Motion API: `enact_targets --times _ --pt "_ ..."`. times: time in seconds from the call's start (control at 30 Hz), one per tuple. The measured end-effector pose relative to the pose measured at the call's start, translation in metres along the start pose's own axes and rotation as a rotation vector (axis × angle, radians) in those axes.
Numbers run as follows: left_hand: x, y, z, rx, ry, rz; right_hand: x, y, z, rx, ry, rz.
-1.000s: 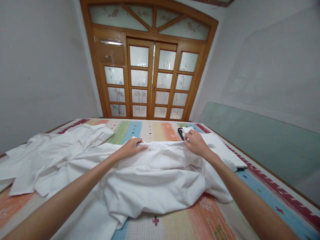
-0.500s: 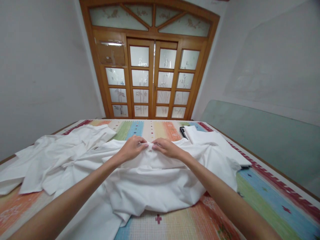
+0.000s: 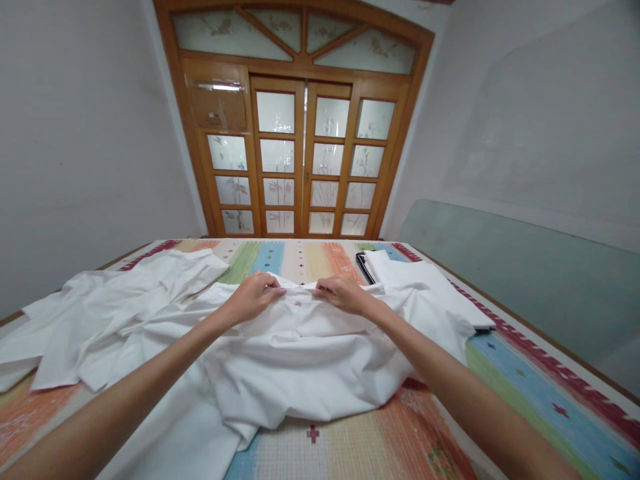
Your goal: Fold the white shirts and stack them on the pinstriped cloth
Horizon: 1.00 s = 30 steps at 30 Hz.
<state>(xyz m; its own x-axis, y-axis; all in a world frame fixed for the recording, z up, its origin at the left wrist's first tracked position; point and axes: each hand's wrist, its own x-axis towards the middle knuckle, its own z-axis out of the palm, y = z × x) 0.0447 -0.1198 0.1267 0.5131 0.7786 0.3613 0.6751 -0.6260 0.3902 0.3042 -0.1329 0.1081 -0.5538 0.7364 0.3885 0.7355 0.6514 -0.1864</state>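
Note:
A white shirt [image 3: 300, 373] lies spread and wrinkled in front of me, its far edge pulled straight between my hands. My left hand [image 3: 256, 295] pinches that edge left of the middle, thumb and fingers together. On the other side my right hand [image 3: 343, 295] grips the same edge, a short gap away. A small mark, perhaps a button or label, shows on the cloth just below the gap. The shirt's lower part trails toward me on the left, partly behind my left forearm.
More crumpled white clothing [image 3: 120, 300] lies at the left, touching the shirt. Folded white cloth [image 3: 425, 283] with dark edges sits at the right. Underneath is a colourful striped bedspread [image 3: 400, 433]. A pale green headboard-like panel [image 3: 500, 267] runs along the right; wooden glazed doors [image 3: 305, 153] stand beyond.
My hands have moved apart along the shirt's edge, the left one to the left and the right one to the right. The edge between them is now longer and straighter.

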Motion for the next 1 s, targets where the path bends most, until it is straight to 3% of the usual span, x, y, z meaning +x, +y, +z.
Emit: enact_targets --times 0.23,0.57,0.7,1.0 --pt "-0.006 -0.014 -0.010 -0.020 -0.006 -0.057 -0.010 0.012 -0.010 0.047 -0.099 0.044" --pt "-0.008 -0.019 -0.018 -0.021 -0.074 0.013 -0.020 0.015 -0.018 0.005 -0.040 0.053" --pt "-0.008 -0.021 -0.024 0.010 -0.126 0.011 -0.020 0.012 -0.020 -0.110 -0.063 0.134" --pt "-0.013 -0.028 -0.039 0.060 -0.311 0.071 -0.026 0.006 -0.040 -0.216 -0.162 0.073"
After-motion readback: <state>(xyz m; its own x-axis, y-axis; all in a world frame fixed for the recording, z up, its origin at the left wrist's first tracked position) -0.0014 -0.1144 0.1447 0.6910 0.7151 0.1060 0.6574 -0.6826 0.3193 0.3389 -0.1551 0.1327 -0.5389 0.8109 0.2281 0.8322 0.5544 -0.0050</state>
